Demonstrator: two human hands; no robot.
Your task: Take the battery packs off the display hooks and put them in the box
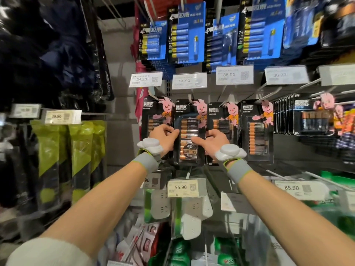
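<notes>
We have both hands on one battery pack [189, 129], the black card with copper-topped cells, second from the left edge of the rack's [123, 143] middle row. It hangs on its hook [190, 101], not yet off.

Our left hand [163, 136] pinches the pack's left edge, thumb on the front and the other fingers curled behind. Our right hand [212, 142] does the same on the right edge, thumb across the front. Both sets of fingers hold the pack; neither is spread. There look to be more packs behind it on the same hook, count unclear. The neighbour packs [153, 116] hang just beside it.

Step in hand is unhooking, so the job looks early. The next move calls for sliding the pack straight out along the hook toward us, clear of the tip, without dragging the ones behind. The box is not in view, so we cannot tell where the drop goes.
</notes>
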